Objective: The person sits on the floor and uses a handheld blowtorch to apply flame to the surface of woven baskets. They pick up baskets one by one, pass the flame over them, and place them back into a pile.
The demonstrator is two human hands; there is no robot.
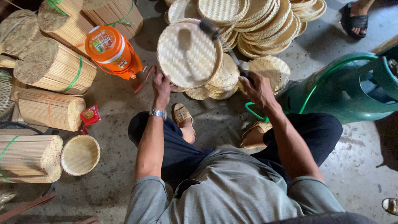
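Left hand (161, 88) grips the lower rim of a round pale woven bamboo tray (186, 54), held tilted above the stack of finished trays (257, 25). Right hand (258, 88) clamps a dark metal torch wand (226, 43) (green gas cylinder (348, 89) beside). Best: keep the nozzle moving, tray turning evenly.

You are sitting with an orange round jug (111, 52), carrying a bright multicoloured label on its lid, just left of your left-hand fingers (159, 79). A small red packet (90, 115) is lying lower left of them.
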